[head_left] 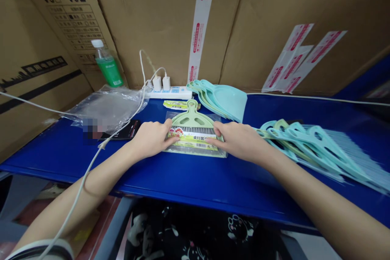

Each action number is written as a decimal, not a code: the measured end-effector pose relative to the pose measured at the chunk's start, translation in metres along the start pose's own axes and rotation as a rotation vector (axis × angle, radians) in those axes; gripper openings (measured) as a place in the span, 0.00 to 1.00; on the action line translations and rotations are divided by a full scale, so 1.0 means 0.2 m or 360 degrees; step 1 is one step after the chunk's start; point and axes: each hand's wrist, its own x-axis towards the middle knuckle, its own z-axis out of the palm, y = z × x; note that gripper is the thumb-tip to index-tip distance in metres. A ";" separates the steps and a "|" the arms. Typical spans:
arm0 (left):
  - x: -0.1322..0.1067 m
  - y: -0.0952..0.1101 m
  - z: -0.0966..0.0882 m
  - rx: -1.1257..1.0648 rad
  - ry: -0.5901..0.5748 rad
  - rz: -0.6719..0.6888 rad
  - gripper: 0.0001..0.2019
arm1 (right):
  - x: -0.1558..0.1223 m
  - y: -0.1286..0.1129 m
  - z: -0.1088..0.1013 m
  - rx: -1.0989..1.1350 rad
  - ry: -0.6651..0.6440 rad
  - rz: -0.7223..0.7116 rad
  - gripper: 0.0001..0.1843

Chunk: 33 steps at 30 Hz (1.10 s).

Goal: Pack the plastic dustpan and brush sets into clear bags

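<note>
Right now, both your hands are on one green brush pack (192,120), close to the middle of the front edge of the blue tabletop (183,178). Your left hand (153,138) pinches its left side, and your right hand (239,139) pinches its right side. On each hand, the thumb lies on the front, over the yellow card (199,143). The other fingers curl at the sides, and you can't see all their tips. Holding both sides like this probably makes the pack straight and easy to keep steady. You can't tell if its bottom is pressed down or lifted a bit.

The brush handle points to the far edge, so the wide end faces you. Near that far edge, blue and green dustpans (230,99) sit tucked into each other, maybe to save room. More brushes (323,144) lie in an overlapping row by the right edge, likely so your right hand can reach them. Clear plastic bags (106,103) lie toward the far left corner, on your left hand's side. The power strip (181,92) sits along the far edge, perhaps to be out of your way.
</note>
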 end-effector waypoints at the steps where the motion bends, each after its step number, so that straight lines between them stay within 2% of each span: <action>1: 0.00 0.00 0.00 -0.0019 -0.0003 0.0004 0.21 | 0.00 0.00 0.00 0.0006 0.0002 0.0003 0.14; 13: 0.02 -0.07 0.00 -0.0540 -0.0075 0.0118 0.11 | 0.01 0.02 -0.01 0.0101 -0.0051 0.0051 0.10; 21: 0.03 -0.09 0.00 -0.0763 -0.0067 0.0203 0.09 | 0.01 0.05 -0.01 0.0278 0.0032 -0.0060 0.13; 27: 0.03 -0.09 0.01 -0.0778 -0.0039 0.0224 0.09 | 0.01 0.05 -0.03 0.0396 -0.0123 -0.0020 0.14; 33: 0.02 -0.09 0.01 -0.0753 -0.0036 0.0257 0.06 | 0.01 0.07 -0.03 0.0426 -0.0141 -0.0120 0.11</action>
